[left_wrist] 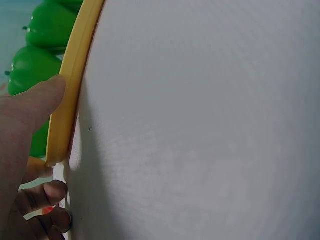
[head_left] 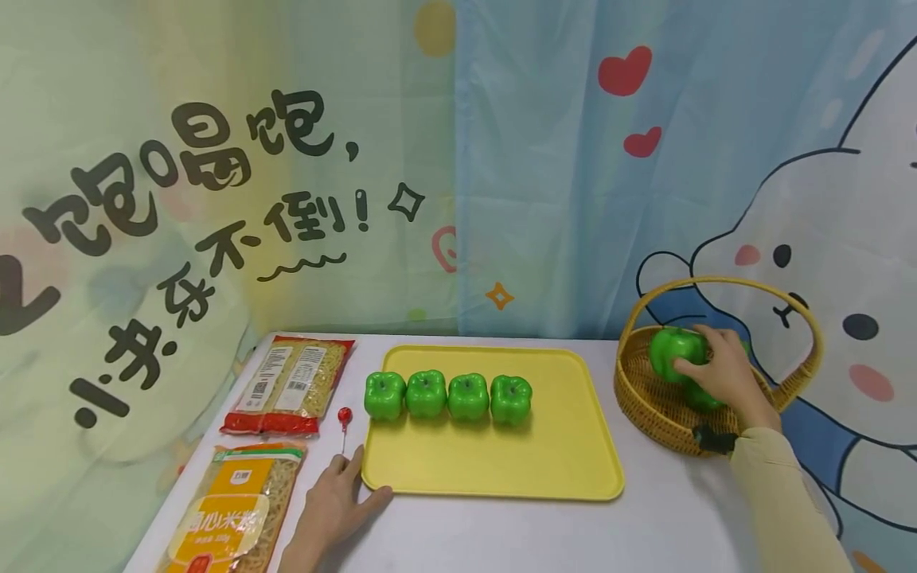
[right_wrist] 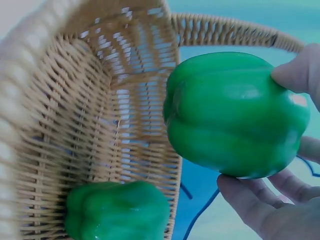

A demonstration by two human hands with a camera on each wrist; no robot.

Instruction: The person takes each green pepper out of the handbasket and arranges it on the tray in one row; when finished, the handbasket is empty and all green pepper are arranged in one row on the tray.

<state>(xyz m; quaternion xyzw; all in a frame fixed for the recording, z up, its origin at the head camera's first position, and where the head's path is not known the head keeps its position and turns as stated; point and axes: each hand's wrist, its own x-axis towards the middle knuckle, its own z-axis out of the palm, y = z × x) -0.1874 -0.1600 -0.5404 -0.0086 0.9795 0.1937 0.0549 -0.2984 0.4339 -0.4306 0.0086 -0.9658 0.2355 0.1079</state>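
In the head view my right hand (head_left: pixel 729 374) grips a green bell pepper (head_left: pixel 676 354) within the wicker basket (head_left: pixel 648 418), below its arched handle. The right wrist view shows the thumb and fingers around this pepper (right_wrist: pixel 235 115), while another pepper (right_wrist: pixel 120 212) lies lower in the basket. My left hand (head_left: pixel 335 501) holds the front left corner of a yellow tray (head_left: pixel 494 469), its thumb on the front rim and a finger by the left side. Several green bell peppers (head_left: pixel 468 397) stand in a row on the tray, starting at its left edge.
A red-wrapped lollipop (head_left: pixel 345 417) lies left of the tray. Two food packs, one red-edged (head_left: pixel 290 386) and one orange (head_left: pixel 229 509), lie at the table's left. A printed curtain (head_left: pixel 530 199) hangs behind the white table (head_left: pixel 544 533).
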